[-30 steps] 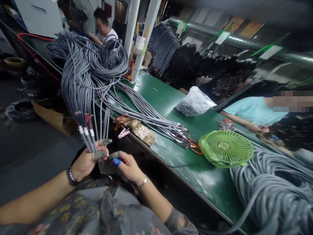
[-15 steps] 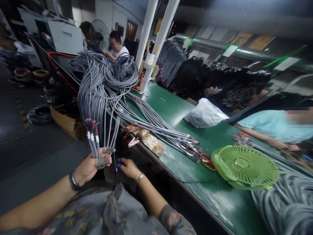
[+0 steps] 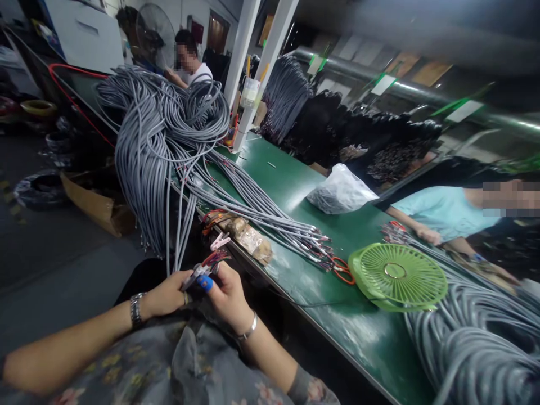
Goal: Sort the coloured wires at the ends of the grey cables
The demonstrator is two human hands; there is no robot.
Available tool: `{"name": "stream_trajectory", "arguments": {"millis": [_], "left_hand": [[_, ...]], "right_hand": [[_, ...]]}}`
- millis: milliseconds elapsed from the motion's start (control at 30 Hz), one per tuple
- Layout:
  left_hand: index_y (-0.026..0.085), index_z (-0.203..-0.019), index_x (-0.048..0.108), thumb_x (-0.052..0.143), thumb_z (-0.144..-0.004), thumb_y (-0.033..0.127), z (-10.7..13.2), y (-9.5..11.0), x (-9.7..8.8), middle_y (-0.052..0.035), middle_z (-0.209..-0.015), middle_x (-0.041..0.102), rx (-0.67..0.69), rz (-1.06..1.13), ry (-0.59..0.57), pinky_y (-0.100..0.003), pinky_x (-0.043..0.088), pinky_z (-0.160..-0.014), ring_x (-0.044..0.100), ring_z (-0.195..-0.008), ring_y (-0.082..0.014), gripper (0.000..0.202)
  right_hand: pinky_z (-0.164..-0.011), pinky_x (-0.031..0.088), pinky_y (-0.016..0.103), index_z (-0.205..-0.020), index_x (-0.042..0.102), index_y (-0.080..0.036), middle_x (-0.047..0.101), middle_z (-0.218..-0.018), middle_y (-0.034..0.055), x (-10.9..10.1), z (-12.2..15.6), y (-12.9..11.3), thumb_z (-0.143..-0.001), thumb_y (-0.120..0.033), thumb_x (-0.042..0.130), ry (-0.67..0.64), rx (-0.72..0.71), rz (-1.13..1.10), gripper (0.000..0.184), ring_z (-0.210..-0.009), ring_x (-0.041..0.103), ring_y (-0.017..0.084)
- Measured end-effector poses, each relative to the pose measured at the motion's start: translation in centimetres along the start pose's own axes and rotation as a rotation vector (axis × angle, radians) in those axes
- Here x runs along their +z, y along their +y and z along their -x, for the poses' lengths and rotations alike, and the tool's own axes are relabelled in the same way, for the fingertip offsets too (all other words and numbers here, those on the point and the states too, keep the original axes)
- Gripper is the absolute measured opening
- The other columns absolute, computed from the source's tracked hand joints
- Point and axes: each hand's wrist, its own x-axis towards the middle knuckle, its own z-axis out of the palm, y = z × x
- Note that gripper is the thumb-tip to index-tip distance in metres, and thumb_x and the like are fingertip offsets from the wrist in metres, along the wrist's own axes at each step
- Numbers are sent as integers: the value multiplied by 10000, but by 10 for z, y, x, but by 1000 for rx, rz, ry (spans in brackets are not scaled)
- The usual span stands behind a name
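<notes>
Bundle [image 3: 141, 163]: draping over the surface [image 3: 291, 177] edge, likely leaving slack.
Left hand [image 3: 169, 293]: gripping cable ends [image 3: 197, 273], seemingly steadying them.
Cable ends: sitting between both hands, wires [image 3: 215, 257] pointing forward, probably for visibility.
Right hand [image 3: 229, 295]: pinching the same ends, likely holding them together.

- No wording, number or brand can be read anywhere.
- Upper right: three pale cards, the first [image 3: 315, 64], the second [image 3: 383, 84] and the third [image 3: 464, 111], stand out along a metal pipe [image 3: 422, 94], each beside green strips; any writing on them is too small or blurred.
- Right of centre: the green fan [image 3: 399, 288] bears a round, silvery-rimmed badge [image 3: 395, 270] on its hub; its mark is illegible.
- Upper left: a dark red panel [image 3: 196, 30] on the wall shows no legible lettering.
- Upper middle: a pale container [image 3: 250, 91] by the white posts; no print on it can be made out.
</notes>
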Motion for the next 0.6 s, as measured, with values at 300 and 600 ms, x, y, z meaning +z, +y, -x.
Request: {"name": "stream_trajectory", "arguments": {"millis": [300, 600], "left_hand": [[239, -949, 889, 869, -699, 647, 49, 7, -32, -154, -928, 852, 8, 59, 277, -398, 627, -820, 785, -875, -330, 480], [220, -449, 669, 855, -630, 740, 58, 28, -68, -5, -412, 527, 4, -13, 530, -210, 274, -344, 349, -346, -70, 581]], "right_hand": [[-510, 499, 299, -867, 729, -231, 692, -669, 30, -16, 21, 6, -785, -788, 736, 134, 302, -387, 563, -489, 560, 147], [-559, 494, 301, -797, 780, -223, 705, -661, 46, -19, 21, 16, -838, -691, 724, 129, 268, -242, 473, -542, 554, 155]]}}
